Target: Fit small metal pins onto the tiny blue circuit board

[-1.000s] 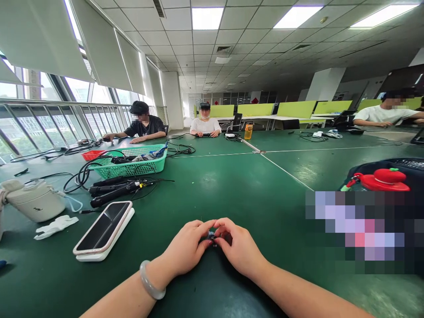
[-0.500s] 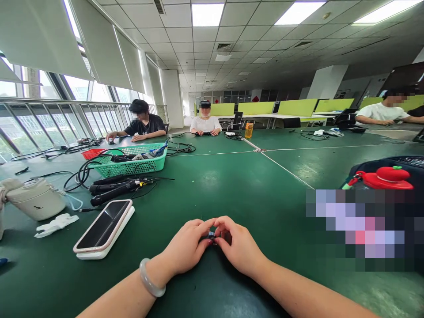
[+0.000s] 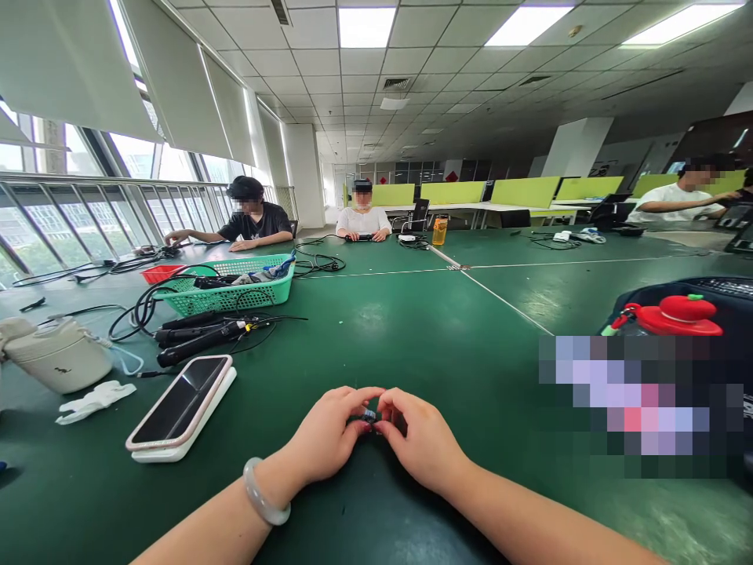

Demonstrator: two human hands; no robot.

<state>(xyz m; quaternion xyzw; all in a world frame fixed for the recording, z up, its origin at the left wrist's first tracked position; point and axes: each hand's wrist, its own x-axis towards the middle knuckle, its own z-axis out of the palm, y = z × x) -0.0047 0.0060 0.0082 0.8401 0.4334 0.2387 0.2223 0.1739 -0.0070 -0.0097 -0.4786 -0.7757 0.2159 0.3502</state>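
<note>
My left hand (image 3: pixel 326 435) and my right hand (image 3: pixel 420 441) meet over the green table (image 3: pixel 412 329), fingertips pinched together on a small dark object (image 3: pixel 369 415) between them. The object is tiny, with a bluish glint, and I cannot make out what it is. Both hands rest low on the tabletop. A pale bangle (image 3: pixel 263 493) sits on my left wrist.
A phone on a white pad (image 3: pixel 180 408) lies left of my hands. Further left are a cream pouch (image 3: pixel 56 355), a white glove (image 3: pixel 94 400), black cables (image 3: pixel 205 333) and a green basket (image 3: pixel 232 286). A red bottle top (image 3: pixel 676 314) stands on the right. Other people sit at the far side.
Both hands stay pinched on the small object, with only slight finger movement. The view has shifted a little.
</note>
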